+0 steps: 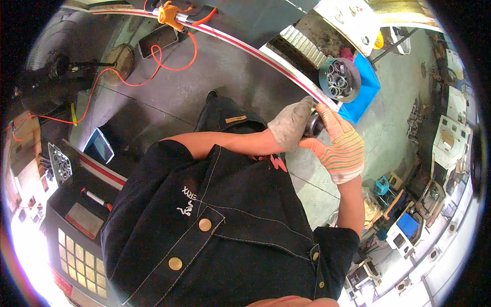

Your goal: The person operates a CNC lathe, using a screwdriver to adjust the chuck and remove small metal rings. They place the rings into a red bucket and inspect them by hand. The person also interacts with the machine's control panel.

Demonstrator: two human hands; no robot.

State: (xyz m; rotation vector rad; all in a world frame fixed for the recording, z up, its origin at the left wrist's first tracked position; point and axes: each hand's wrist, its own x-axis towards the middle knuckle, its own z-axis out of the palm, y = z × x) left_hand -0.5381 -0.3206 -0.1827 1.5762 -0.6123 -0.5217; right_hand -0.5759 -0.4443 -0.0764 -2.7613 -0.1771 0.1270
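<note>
In front of me to the right, a round dark metal ring (315, 125) with a shiny rim is held between my two gloved hands. My left hand (292, 124), in a plain grey glove, is closed against its left side, and part of its fingers is hidden. From the right, my right hand (339, 149) in an orange, green and white striped glove pinches it between thumb and fingers. Just beyond the hands stands a round metal bowl (356, 70) filled with several metal rings (337, 78).
A bench edge with a red stripe (255, 53) runs past the hands. Near the bowl is a blue bin (369, 92). Farther left are an orange air gun (168, 14), its coiled orange hose (193, 51) and a fan (53, 66). A compartmented tray (82, 261) lies lower left.
</note>
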